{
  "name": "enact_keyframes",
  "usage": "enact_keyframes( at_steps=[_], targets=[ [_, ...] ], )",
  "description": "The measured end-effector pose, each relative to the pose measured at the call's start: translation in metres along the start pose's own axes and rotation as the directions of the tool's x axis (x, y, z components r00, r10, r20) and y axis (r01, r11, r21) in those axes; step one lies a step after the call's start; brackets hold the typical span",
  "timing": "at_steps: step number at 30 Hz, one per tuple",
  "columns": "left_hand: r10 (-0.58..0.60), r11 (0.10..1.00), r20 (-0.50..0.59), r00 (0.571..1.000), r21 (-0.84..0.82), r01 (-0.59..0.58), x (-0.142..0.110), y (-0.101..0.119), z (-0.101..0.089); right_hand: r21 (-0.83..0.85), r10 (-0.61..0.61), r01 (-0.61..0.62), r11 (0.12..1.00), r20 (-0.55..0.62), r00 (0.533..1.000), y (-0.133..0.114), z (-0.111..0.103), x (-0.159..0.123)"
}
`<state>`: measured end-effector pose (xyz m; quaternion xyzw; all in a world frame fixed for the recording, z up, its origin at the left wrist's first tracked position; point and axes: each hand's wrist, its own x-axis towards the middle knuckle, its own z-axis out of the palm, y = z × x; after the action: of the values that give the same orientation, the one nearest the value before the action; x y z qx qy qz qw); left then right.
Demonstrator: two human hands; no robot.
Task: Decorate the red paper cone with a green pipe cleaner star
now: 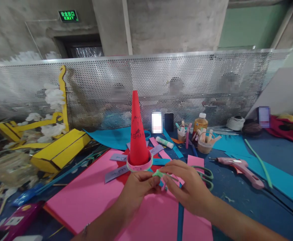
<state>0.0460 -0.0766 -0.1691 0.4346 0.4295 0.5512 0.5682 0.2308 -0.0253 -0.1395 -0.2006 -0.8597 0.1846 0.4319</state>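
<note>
Both my hands are together over the pink sheet (91, 201), near the middle of the head view. My left hand (141, 189) is closed, thumb and forefinger pinching a small green piece (158, 173). My right hand (188, 184) is bent around the other end of the same piece, its fingertips gripping it. The piece's exact shape cannot be determined, as fingers cover part of it.

Position of the piece: just in front of a red cone (137, 137), slightly to its right. The cone stands upright inside a pink band (139, 166) edged in pale green; dark marks are noted on its face. Lilac strips (116, 173) bearing letters fan out around its base.

Scissors (209, 184) with green handles lie beside my right hand, which hides their blades; contact between the two cannot be confirmed. One blue strip (180, 221) runs from below that hand to the lower edge of the view.

Further right, a pink glue gun (239, 167) lies on the dark blue table (242, 207). Behind the work, a glue stick (164, 142) lies on its side, near a capped bottle (200, 124). At left rests a yellow box (61, 149).
</note>
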Motion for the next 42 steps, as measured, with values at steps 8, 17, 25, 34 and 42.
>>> enact_keyframes(
  at_steps=[8, 17, 25, 34, 42],
  targets=[
    [0.044, 0.988, 0.024, 0.999, 0.146, -0.047, 0.003, 0.0, 0.002, 0.14, 0.166, -0.182, 0.973, 0.12, 0.979, 0.002, -0.006, 0.006],
    [0.041, 0.987, -0.032, 0.999, 0.156, -0.035, 0.001, 0.007, 0.002, 0.213, 0.344, -0.396, 0.893, 0.243, 0.907, 0.006, -0.006, 0.007],
    [0.058, 0.982, -0.058, 0.997, 0.185, -0.046, 0.001, 0.004, 0.004, 0.279, 0.437, -0.512, 0.813, 0.289, 0.852, 0.007, -0.003, 0.009],
    [-0.056, 0.998, -0.13, 0.99, 0.006, 0.058, 0.0, 0.005, 0.007, 0.518, 0.526, -0.586, 0.623, 0.276, 0.804, 0.01, -0.002, 0.012],
    [0.016, 0.995, -0.02, 1.0, 0.096, -0.014, 0.002, -0.003, 0.003, 0.496, 0.469, -0.593, 0.634, 0.364, 0.805, 0.016, -0.002, 0.009]
  ],
)
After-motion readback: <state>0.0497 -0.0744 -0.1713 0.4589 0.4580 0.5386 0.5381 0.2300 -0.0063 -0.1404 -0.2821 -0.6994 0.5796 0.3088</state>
